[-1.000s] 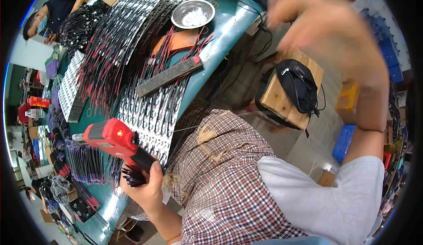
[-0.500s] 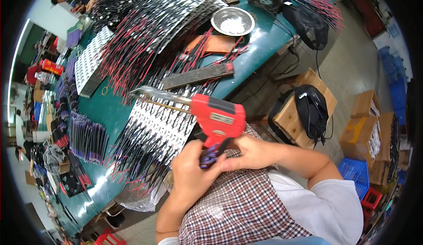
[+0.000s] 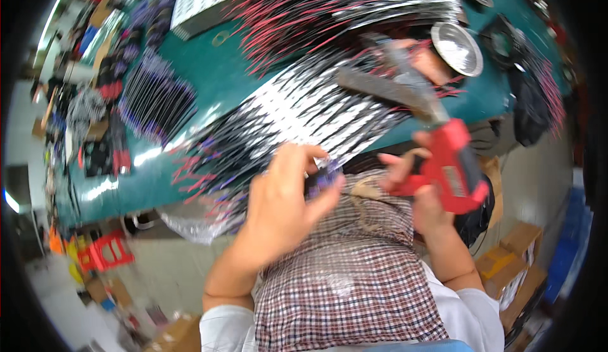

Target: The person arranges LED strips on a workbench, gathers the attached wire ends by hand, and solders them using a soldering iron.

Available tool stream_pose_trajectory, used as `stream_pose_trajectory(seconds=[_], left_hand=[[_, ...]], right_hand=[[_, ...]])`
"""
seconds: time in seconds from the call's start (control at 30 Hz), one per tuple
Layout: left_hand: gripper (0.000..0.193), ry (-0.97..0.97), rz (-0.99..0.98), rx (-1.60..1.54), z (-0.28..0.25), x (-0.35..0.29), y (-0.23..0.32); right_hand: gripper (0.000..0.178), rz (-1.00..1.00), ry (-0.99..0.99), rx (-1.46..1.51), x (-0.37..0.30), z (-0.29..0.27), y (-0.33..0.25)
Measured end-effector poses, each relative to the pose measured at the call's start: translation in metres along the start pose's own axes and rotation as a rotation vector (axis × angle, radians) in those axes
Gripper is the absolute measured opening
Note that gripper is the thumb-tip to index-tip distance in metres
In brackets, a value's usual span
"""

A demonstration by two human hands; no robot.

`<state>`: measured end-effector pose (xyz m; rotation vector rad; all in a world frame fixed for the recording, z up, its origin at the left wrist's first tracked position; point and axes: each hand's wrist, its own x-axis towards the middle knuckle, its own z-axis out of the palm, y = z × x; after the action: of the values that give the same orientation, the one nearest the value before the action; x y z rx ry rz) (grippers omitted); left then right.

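Observation:
My right hand (image 3: pixel 425 190) is wrapped round the handle of a red soldering gun (image 3: pixel 455 165). Its metal front end is smeared by motion and points up over a dark flat bar (image 3: pixel 383 92) lying on the wires. My left hand (image 3: pixel 278 194) is closed, thumb against fingers, on a small black-and-purple wire bundle (image 3: pixel 323 178); blur hides its details. Just beyond the left hand lie rows of black wires (image 3: pixel 215 146) with red and purple ends, set along white strips (image 3: pixel 288 111).
A shiny metal bowl (image 3: pixel 457 48) stands at the far right of the green table (image 3: pixel 190 54). A purple-and-black wire stack (image 3: pixel 155 99) lies to the left; more red-and-black wires (image 3: pixel 285 16) are heaped at the back. A red stool (image 3: pixel 107 251) and cardboard boxes (image 3: pixel 513 257) stand on the floor.
The whole view has swung, so the table things appear shifted. My hands, close together before at the soldering gun, are now apart; the gun has moved right with its front end turned up and away.

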<state>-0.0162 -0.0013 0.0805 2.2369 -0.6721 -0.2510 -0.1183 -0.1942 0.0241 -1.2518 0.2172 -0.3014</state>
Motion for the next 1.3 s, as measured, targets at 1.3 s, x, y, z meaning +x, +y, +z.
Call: stream_pose_trajectory(seconds=[1.3], left_hand=[[0.023, 0.203, -0.123, 0.249, 0.031, -0.023, -0.069]], right_hand=[[0.021, -0.016, -0.384, -0.810, -0.038, -0.030, 0.007]])
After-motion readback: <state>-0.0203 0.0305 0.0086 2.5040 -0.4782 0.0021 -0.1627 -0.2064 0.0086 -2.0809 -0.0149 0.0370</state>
